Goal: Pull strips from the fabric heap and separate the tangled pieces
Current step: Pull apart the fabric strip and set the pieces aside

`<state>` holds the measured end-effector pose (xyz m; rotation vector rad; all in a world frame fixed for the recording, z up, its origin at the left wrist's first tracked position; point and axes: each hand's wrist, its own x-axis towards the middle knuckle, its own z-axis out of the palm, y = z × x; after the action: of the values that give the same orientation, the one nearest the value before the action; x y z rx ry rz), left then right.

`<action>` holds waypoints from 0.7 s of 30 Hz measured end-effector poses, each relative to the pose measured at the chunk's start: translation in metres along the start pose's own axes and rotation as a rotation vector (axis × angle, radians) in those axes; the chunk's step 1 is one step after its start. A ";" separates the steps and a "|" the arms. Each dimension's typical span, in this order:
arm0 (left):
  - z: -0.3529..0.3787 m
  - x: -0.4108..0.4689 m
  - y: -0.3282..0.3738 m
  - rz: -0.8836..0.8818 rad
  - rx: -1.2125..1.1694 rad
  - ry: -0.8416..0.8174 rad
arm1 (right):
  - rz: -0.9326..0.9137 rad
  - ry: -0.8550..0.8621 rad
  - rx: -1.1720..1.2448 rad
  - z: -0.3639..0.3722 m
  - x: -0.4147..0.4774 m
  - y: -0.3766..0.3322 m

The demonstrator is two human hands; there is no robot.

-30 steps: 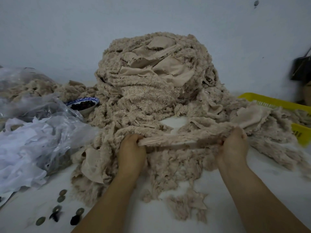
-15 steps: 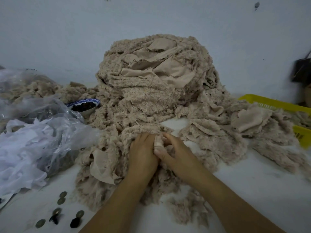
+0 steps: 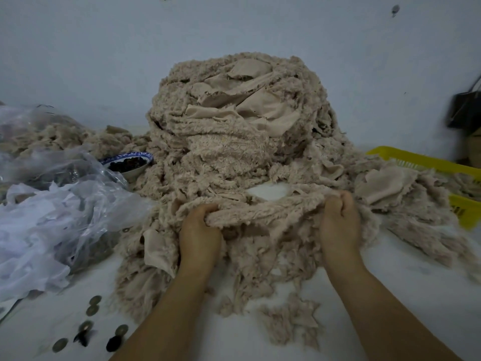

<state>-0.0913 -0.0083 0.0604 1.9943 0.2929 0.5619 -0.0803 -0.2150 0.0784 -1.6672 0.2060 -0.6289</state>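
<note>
strip (image 3: 263,213) is running left-right at the heap (image 3: 234,142) foot | left hand (image 3: 199,230) and right hand (image 3: 338,220) are gripping its ends, equally near

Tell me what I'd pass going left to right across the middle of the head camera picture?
Clear plastic bag of white scraps → blue-and-white bowl → fabric heap → yellow basket.

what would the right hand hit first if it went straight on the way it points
Most likely the fabric heap: the right hand, gripping a strip, points away at its lower slope. Depth is unclear.
</note>
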 end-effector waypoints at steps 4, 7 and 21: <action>-0.003 0.001 0.001 0.015 0.012 -0.027 | 0.026 0.057 0.065 0.001 0.000 0.000; -0.003 -0.004 0.005 0.264 0.239 -0.114 | 0.115 0.009 0.104 0.001 0.007 0.003; 0.006 -0.019 0.017 0.089 -0.208 -0.288 | -0.039 -0.377 -0.022 0.005 -0.009 0.004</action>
<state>-0.1054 -0.0288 0.0678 1.8613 -0.0305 0.3382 -0.0841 -0.2074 0.0712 -1.7803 -0.0920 -0.3317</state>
